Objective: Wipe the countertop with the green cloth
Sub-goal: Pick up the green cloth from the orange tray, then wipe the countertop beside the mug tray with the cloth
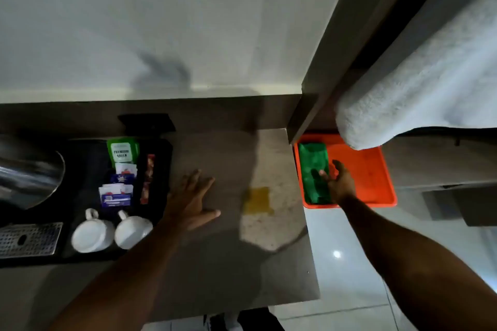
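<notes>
A folded green cloth (pixel 314 169) lies along the left side of an orange tray (pixel 371 169), just past the right end of the countertop (pixel 223 263). My right hand (pixel 339 183) rests over the cloth's right edge with its fingers on the fabric; whether they grip it is unclear. My left hand (pixel 192 200) lies flat on the countertop, fingers spread, holding nothing. A yellowish stain (pixel 257 200) marks the counter between the two hands.
A black tray (pixel 161 148) on the left holds tea sachets (pixel 122 152), sugar packets and two upturned white cups (pixel 92 234). A metal kettle (pixel 27 172) and a drip grate (pixel 29 239) sit at far left. A white towel (pixel 419 83) hangs above the orange tray.
</notes>
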{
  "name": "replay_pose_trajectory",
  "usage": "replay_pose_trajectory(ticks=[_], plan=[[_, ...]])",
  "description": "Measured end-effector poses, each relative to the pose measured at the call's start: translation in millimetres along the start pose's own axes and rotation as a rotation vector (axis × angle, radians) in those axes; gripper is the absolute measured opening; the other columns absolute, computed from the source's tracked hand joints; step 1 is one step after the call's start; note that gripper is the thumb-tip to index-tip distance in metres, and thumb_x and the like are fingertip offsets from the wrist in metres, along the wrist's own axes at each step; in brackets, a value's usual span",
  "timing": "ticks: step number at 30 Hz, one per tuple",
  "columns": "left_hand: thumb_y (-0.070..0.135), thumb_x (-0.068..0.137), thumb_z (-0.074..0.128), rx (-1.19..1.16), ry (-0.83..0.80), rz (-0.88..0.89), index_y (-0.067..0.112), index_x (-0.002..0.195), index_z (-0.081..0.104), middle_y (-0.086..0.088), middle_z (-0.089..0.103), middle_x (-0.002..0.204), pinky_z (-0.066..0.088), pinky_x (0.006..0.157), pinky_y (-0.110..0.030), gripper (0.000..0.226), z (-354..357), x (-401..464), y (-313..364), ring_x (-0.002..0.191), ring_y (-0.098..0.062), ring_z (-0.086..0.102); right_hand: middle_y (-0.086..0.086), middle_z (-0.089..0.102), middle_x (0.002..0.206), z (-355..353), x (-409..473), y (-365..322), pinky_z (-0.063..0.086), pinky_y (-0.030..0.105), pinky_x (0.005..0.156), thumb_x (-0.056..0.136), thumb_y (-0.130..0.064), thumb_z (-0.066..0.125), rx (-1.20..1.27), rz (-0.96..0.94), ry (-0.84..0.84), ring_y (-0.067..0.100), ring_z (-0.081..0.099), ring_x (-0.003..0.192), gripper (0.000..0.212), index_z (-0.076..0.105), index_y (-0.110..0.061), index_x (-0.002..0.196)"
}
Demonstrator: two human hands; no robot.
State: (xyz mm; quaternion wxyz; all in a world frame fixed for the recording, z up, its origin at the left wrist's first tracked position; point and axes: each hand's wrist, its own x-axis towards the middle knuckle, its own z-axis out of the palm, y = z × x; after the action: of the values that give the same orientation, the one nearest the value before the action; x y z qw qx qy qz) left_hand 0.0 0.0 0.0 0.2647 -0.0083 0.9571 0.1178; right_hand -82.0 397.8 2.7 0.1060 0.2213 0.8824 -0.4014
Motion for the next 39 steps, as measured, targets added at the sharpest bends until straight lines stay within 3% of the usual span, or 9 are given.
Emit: replay_pose_trajectory(ticks=[3,7,16,21,25,30,32,35,39], plan=[[0.079,0.072,0.062,0.043,-0.022,0.004,0.047,0.158,0.005,0.003,-0.009,0.171,0.022,0.120,-0.061,0.108,1.5,6.1,-3.6,0.158,-0.028,-0.003,0.023,0.063,0.127,7.3,22.6,-3.5,0.055,0.039,0.071,0.090,-0.007,0.073,0.104,0.096,-0.038,0.030,0.064,0.090,0.058,0.046,-0.007,0.141],[0.076,0.073,0.067,0.007,-0.075,-0.010,0.047,0.158,-0.001,0.005,-0.014,0.171,0.017,0.121,-0.062,0.112,-1.5,10.6,-5.1,0.158,-0.025,-0.010,0.021,0.066,0.124,22.6,50.1,-9.6,0.053,0.044,0.094,0.083,-0.008,0.080,0.074,0.184,0.008,0.038,0.064,0.112,0.061,0.050,-0.003,0.136],[0.074,0.073,0.070,-0.033,-0.084,-0.038,0.049,0.157,-0.005,0.006,-0.019,0.170,0.012,0.123,-0.064,0.115,3.1,15.6,-8.0,0.158,-0.022,-0.012,0.022,0.073,0.111,31.8,67.4,-8.0,0.057,0.050,0.091,0.078,-0.014,0.083,0.072,0.272,0.045,0.036,0.070,0.101,0.039,0.070,0.000,0.112],[0.069,0.071,0.075,-0.060,-0.120,-0.056,0.049,0.157,-0.005,0.006,-0.021,0.170,0.012,0.122,-0.066,0.119,-0.2,17.1,-6.0,0.157,-0.024,-0.016,0.022,0.072,0.105,37.7,47.3,-25.4,0.056,0.043,0.082,0.080,-0.009,0.073,0.063,0.155,0.054,0.038,0.068,0.096,0.028,0.066,-0.004,0.106],[0.070,0.072,0.074,-0.041,-0.110,-0.020,0.046,0.159,-0.001,0.001,-0.016,0.171,0.013,0.121,-0.068,0.118,-3.3,15.5,-4.2,0.157,-0.028,-0.013,0.021,0.073,0.106,43.3,16.4,-42.5,0.049,0.036,0.074,0.081,-0.011,0.068,-0.045,-0.029,0.096,0.040,0.068,0.094,0.036,0.059,-0.011,0.116],[0.070,0.072,0.074,-0.046,-0.087,-0.013,0.044,0.159,0.003,0.001,-0.014,0.171,0.012,0.120,-0.068,0.116,-1.9,13.2,-4.6,0.158,-0.028,-0.011,0.023,0.071,0.099,80.0,-44.8,-66.8,0.055,0.048,0.071,0.088,-0.022,0.066,-0.327,-0.297,0.046,0.046,0.067,0.084,0.046,0.049,-0.014,0.129],[0.070,0.073,0.074,-0.043,-0.076,-0.004,0.042,0.160,0.005,0.001,-0.013,0.171,0.013,0.120,-0.067,0.115,-1.1,12.9,-5.6,0.158,-0.029,-0.009,0.020,0.068,0.114,101.9,-66.9,-69.6,0.052,0.048,0.086,0.088,-0.025,0.063,-0.454,-0.457,-0.140,0.044,0.066,0.102,0.048,0.048,-0.015,0.133],[0.070,0.074,0.072,-0.032,-0.039,0.014,0.039,0.160,0.008,-0.001,-0.009,0.172,0.014,0.120,-0.064,0.112,3.8,11.4,-6.4,0.158,-0.030,-0.006,0.015,0.050,0.147,111.0,-83.4,-58.3,0.024,0.052,0.120,0.085,-0.035,0.063,-0.434,-0.517,-0.349,0.035,0.034,0.146,0.066,0.041,-0.016,0.144],[0.074,0.077,0.065,-0.045,0.041,0.026,0.038,0.160,0.006,0.000,-0.008,0.172,0.008,0.125,-0.058,0.108,19.7,7.0,-16.3,0.158,-0.027,-0.006,0.013,0.034,0.161,104.2,-76.4,-43.3,0.016,0.053,0.124,0.090,-0.044,0.053,-0.412,-0.485,-0.219,0.030,0.021,0.152,0.071,0.036,-0.013,0.151]])
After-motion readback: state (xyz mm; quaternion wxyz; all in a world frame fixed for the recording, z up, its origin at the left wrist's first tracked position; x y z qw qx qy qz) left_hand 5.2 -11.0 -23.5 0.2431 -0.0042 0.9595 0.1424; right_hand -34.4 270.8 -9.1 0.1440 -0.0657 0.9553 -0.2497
